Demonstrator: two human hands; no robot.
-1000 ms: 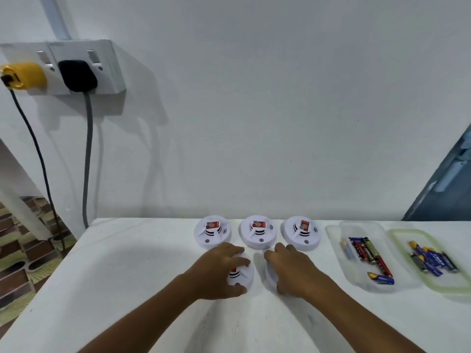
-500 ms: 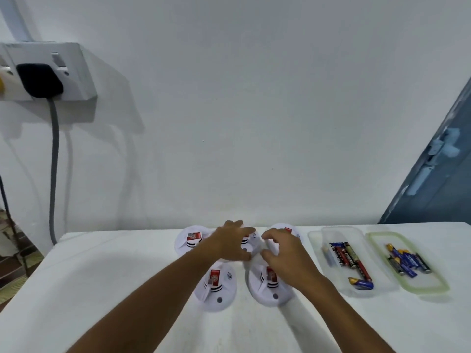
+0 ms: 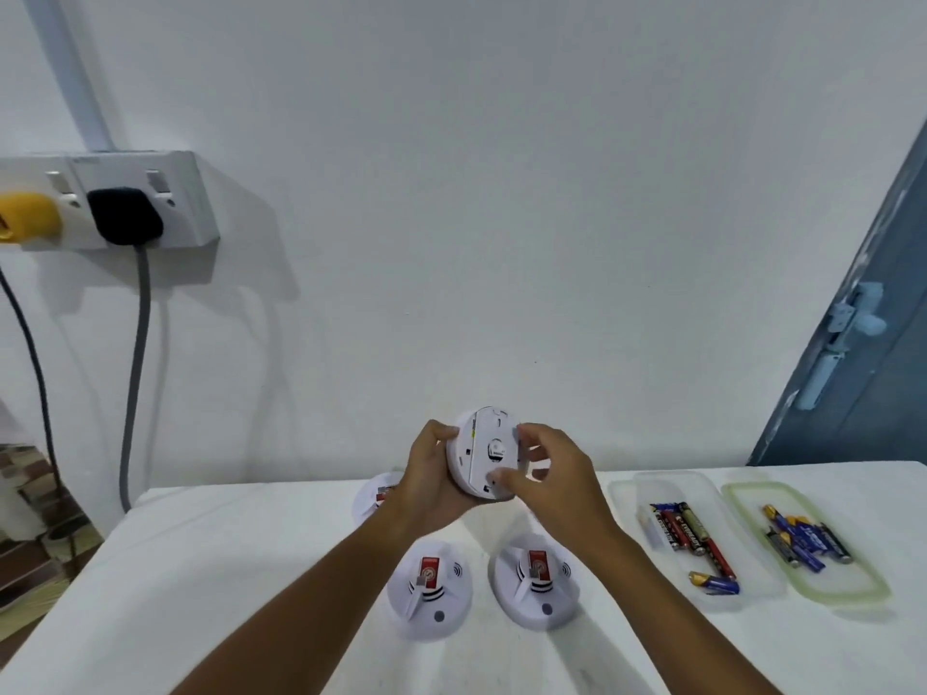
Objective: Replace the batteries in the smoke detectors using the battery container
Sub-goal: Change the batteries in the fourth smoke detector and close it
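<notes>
A white round smoke detector (image 3: 484, 451) is held up above the table with its back side toward me. My left hand (image 3: 431, 486) grips its left rim and underside. My right hand (image 3: 547, 474) curls its fingers round the right rim. Two more detectors, one (image 3: 429, 589) on the left and one (image 3: 536, 586) on the right, lie face up on the white table (image 3: 200, 569) below my wrists. Another detector (image 3: 373, 494) peeks out behind my left hand. A clear container (image 3: 627, 494) holds red and dark batteries (image 3: 689, 531). A green-rimmed container (image 3: 863, 589) holds blue batteries (image 3: 807, 539).
A wall socket strip (image 3: 165, 203) with a black plug (image 3: 124, 215) and a yellow plug (image 3: 25, 215) hangs at upper left, with cables dropping beside the table's left edge. A blue-grey door (image 3: 873, 343) stands at the right.
Both hands left the front detectors, took one from the back row, lifted it off the table and turned its back toward me. The camera also shifted.
</notes>
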